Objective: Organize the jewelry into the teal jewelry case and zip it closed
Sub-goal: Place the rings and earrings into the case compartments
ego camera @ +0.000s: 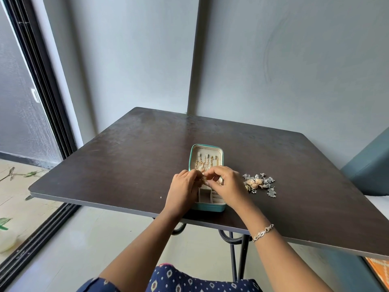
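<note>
The teal jewelry case [210, 207] lies open on the dark table [126, 161], its cream lid part [207, 151] hung with gold chains. Both hands meet over the case's middle. My left hand [182, 189] and my right hand [228, 185] pinch a small gold jewelry piece [203, 179] between their fingertips. The hands hide much of the case's lower compartments. A pile of gold and silver jewelry [259, 183] lies on the table just right of my right hand.
The table's near edge [105, 205] runs below the case. Grey walls stand behind the table. A teal seat [370, 165] is at the right, and a glass sliding door [31, 114] at the left. My right wrist wears a silver bracelet [263, 232].
</note>
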Motion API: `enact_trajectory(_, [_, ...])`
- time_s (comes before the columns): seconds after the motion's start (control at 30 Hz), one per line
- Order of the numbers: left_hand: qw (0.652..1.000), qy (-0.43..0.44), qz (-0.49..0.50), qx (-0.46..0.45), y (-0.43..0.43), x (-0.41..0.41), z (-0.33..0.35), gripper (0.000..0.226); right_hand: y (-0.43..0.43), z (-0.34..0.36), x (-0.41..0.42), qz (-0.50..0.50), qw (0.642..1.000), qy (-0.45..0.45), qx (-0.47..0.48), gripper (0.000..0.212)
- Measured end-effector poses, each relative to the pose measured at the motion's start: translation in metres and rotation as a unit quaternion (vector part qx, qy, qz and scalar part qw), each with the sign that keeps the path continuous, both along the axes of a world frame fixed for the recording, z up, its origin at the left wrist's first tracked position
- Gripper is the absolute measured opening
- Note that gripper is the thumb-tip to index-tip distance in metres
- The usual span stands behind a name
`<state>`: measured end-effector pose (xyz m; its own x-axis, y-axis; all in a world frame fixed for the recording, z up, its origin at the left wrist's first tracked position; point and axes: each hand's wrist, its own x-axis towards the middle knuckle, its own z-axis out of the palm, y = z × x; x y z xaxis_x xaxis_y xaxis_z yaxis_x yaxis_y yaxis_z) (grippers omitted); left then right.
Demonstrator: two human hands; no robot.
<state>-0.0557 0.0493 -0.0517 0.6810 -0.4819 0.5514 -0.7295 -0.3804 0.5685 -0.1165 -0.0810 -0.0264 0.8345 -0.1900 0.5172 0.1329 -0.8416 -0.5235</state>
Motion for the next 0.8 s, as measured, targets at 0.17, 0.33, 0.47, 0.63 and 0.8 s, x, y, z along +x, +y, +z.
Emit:
enact_trajectory(0.17, [1.0, 0.003, 0.002, -0.01, -0.0001, -0.0001, 0.0008, 0.011, -0.0024, -0.0022, 0.002, -0.006, 1.0, -0.009, -0.011, 0.004])
enact_trajectory(0.33, [1.0, 0.011, 0.005, -0.015, -0.0004, -0.0002, 0.002, 0.015, -0.0022, -0.0073, 0.0036, -0.007, 1.0, -0.018, -0.011, 0.002])
enact_trajectory(0.47, [1.0, 0.013, 0.014, -0.009, -0.001, -0.0001, 0.0025, 0.016, -0.0021, -0.0093, 0.0029, -0.008, 1.0, -0.022, -0.019, 0.003])
enact_trajectory(0.63, [1.0, -0.01, 0.015, 0.0, -0.0008, 0.0014, 0.0019, 0.012, -0.0031, -0.0051, 0.0026, 0.007, 0.998, -0.03, -0.059, 0.014])
enact_trajectory(0.8, [0.999, -0.035, 0.001, 0.013, -0.0005, 0.0027, 0.0001, 0.013, -0.0033, -0.0047, 0.0055, 0.006, 0.994, -0.03, -0.103, 0.012])
